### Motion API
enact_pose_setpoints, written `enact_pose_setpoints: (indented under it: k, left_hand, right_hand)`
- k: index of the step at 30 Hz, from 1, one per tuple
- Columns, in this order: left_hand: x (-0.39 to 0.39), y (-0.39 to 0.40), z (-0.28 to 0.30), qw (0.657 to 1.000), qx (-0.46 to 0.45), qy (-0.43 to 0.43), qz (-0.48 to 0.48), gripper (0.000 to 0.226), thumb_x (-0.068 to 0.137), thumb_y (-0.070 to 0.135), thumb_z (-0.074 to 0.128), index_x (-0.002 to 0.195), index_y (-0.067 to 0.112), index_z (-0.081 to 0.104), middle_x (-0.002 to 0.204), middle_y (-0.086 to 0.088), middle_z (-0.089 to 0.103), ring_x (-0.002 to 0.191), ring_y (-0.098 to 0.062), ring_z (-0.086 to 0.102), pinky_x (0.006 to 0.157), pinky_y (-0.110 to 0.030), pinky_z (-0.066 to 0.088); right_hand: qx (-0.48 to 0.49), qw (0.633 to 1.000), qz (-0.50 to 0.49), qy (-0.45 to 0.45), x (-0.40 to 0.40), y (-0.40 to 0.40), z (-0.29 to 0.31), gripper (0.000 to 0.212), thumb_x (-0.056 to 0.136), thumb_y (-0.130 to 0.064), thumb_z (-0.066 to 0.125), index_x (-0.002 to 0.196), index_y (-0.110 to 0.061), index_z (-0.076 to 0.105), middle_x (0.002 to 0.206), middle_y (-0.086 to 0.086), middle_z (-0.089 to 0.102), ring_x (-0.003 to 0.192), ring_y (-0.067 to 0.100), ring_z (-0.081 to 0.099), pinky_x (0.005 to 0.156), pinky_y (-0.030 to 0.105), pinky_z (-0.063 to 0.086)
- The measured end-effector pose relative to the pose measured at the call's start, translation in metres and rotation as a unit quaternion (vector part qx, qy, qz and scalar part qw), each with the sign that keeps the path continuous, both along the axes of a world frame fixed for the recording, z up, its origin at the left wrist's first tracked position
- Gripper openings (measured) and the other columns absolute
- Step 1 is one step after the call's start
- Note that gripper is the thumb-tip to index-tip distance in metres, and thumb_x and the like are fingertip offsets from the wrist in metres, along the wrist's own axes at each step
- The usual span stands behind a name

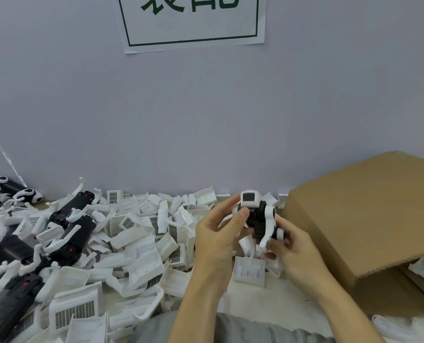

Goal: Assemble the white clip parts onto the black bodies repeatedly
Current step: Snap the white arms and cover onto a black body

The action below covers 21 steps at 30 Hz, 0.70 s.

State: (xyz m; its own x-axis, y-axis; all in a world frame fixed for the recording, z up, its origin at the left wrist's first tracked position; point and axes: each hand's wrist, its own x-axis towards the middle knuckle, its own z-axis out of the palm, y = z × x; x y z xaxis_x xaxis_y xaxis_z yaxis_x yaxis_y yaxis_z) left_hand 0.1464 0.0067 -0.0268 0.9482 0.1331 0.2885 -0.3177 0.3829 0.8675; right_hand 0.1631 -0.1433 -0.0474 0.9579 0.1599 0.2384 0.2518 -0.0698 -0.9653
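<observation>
Both hands hold one black body [258,219] above the table, right of centre. A white clip part [249,198] sits on its upper end, and a curved white arm [269,225] runs down its right side. My left hand [218,240] grips the body from the left, thumb pressed just under the white clip part. My right hand [294,250] supports it from below and from the right, fingers curled around the lower end. A large pile of loose white clip parts [136,241] covers the table to the left.
Several black bodies with white arms [70,226] lie at the far left of the pile. A brown cardboard box [369,219] stands close on the right. A lone white part [250,269] lies under my hands. The grey wall with a paper sign [193,21] stands behind.
</observation>
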Motion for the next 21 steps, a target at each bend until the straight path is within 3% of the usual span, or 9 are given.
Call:
enact_pose_setpoints:
  k: [3, 5, 10, 12, 15, 18, 21]
  left_hand:
    - [-0.003, -0.002, 0.000, 1.000, -0.015, 0.014, 0.007, 0.040, 0.082, 0.045, 0.074, 0.119, 0.031, 0.074, 0.117, 0.000, 0.075, 0.109, -0.021, 0.071, 0.090, -0.036, 0.057]
    - [-0.004, -0.003, -0.001, 0.999, 0.002, 0.027, 0.020, 0.049, 0.082, 0.054, 0.074, 0.124, 0.029, 0.071, 0.117, 0.002, 0.075, 0.110, -0.019, 0.070, 0.095, -0.035, 0.055]
    - [0.000, -0.005, -0.011, 0.990, 0.118, 0.045, 0.055, 0.028, 0.094, 0.023, 0.070, 0.122, 0.028, 0.070, 0.109, 0.016, 0.075, 0.106, -0.001, 0.069, 0.078, -0.009, 0.052]
    - [0.002, -0.005, -0.012, 0.988, 0.117, 0.074, 0.071, 0.023, 0.097, 0.026, 0.066, 0.119, 0.031, 0.070, 0.108, 0.017, 0.076, 0.104, -0.001, 0.070, 0.081, -0.016, 0.054]
    - [0.004, -0.006, -0.011, 0.984, 0.065, 0.144, 0.086, 0.022, 0.103, 0.035, 0.053, 0.108, 0.033, 0.073, 0.102, 0.012, 0.078, 0.090, -0.009, 0.075, 0.076, -0.033, 0.055]
    - [0.004, -0.005, -0.013, 0.973, 0.027, 0.203, 0.104, 0.043, 0.106, 0.044, 0.036, 0.101, 0.029, 0.076, 0.092, 0.005, 0.079, 0.066, -0.013, 0.073, 0.063, -0.032, 0.048]
    - [0.005, -0.003, -0.017, 0.970, 0.020, 0.210, 0.121, 0.048, 0.107, 0.043, 0.034, 0.102, 0.018, 0.075, 0.084, 0.001, 0.078, 0.057, -0.013, 0.067, 0.056, -0.029, 0.048]
  right_hand:
    - [0.036, 0.998, -0.022, 0.038, 0.001, 0.001, 0.000, 0.041, 0.100, -0.004, 0.057, 0.129, -0.033, 0.059, 0.111, -0.002, 0.075, 0.093, 0.017, 0.075, 0.070, 0.027, 0.060]
    - [0.072, 0.994, -0.021, 0.080, 0.001, 0.003, 0.000, 0.035, 0.100, -0.013, 0.059, 0.125, -0.038, 0.055, 0.103, -0.001, 0.077, 0.089, 0.021, 0.076, 0.072, 0.030, 0.060]
    - [0.079, 0.981, 0.047, 0.169, -0.001, 0.006, 0.005, 0.021, 0.106, -0.017, 0.049, 0.123, -0.017, 0.062, 0.098, 0.007, 0.078, 0.084, 0.036, 0.076, 0.066, 0.031, 0.055]
    - [0.064, 0.977, 0.085, 0.185, -0.003, 0.004, 0.009, 0.023, 0.105, -0.017, 0.048, 0.119, -0.015, 0.066, 0.102, 0.010, 0.078, 0.087, 0.037, 0.075, 0.067, 0.029, 0.055]
    - [0.038, 0.975, 0.104, 0.194, -0.003, 0.001, 0.016, 0.024, 0.102, -0.020, 0.052, 0.114, -0.011, 0.071, 0.102, 0.010, 0.078, 0.088, 0.032, 0.076, 0.065, 0.024, 0.056]
    - [0.044, 0.972, 0.088, 0.214, -0.002, -0.001, 0.027, 0.032, 0.104, -0.023, 0.046, 0.112, -0.004, 0.070, 0.099, 0.013, 0.078, 0.084, 0.029, 0.077, 0.064, 0.025, 0.056]
    - [0.085, 0.975, 0.034, 0.203, -0.005, -0.010, 0.045, 0.033, 0.102, -0.016, 0.043, 0.107, 0.002, 0.070, 0.094, 0.016, 0.078, 0.075, 0.025, 0.076, 0.057, 0.024, 0.055]
